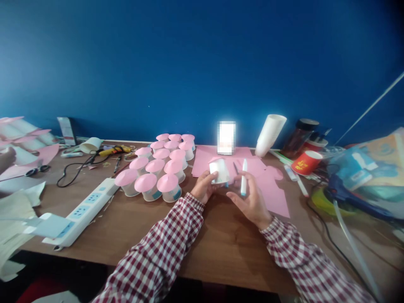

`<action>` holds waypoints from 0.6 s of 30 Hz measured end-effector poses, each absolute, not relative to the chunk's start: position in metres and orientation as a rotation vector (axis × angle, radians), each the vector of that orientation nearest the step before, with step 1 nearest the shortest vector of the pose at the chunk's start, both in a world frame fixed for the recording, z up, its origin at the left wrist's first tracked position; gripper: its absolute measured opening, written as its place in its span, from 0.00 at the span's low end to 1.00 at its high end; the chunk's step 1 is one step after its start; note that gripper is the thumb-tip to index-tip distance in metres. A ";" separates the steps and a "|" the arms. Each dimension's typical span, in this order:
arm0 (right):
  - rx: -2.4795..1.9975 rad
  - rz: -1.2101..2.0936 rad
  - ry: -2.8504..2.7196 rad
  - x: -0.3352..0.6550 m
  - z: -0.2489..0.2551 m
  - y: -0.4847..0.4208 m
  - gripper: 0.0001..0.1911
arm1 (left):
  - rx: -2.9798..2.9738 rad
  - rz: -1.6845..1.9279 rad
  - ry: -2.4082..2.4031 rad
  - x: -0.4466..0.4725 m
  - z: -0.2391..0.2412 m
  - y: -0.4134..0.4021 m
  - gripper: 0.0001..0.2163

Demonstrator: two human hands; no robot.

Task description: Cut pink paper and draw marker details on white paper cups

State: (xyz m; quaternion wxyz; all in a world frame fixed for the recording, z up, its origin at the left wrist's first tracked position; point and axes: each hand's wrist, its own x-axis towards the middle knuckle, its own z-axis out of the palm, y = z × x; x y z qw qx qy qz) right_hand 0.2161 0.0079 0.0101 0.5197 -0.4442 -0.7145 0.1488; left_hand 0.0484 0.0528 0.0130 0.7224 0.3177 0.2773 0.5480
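Observation:
My left hand (204, 187) grips a small white paper cup (220, 171) with a pink paper top, held above the wooden table (158, 223). A white glue stick with a blue end (243, 182) stands upright between the fingers of my right hand (250, 200), just right of the cup. Both sleeves are red and white check. Sheets of pink paper (271, 189) lie under and behind my hands.
Several white cups with pink lids (158, 172) are grouped at the left. A white power strip (84, 210), scissors (37, 170), a stack of white cups (270, 134), a red cup (306, 162) and a blue glue gun (356, 198) lie around. Another person's hand (6, 158) shows at far left.

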 end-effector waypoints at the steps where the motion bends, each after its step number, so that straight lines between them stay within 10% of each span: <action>1: -1.053 0.387 -1.705 0.216 0.010 0.007 0.33 | 0.695 1.218 0.607 0.047 0.014 0.053 0.19; 6: -1.038 0.203 -1.684 0.216 0.017 0.002 0.10 | 0.637 1.223 0.645 0.045 0.015 0.054 0.16; 18: -1.112 0.187 -1.425 0.224 0.016 0.001 0.12 | 0.642 1.222 0.689 0.047 0.011 0.055 0.14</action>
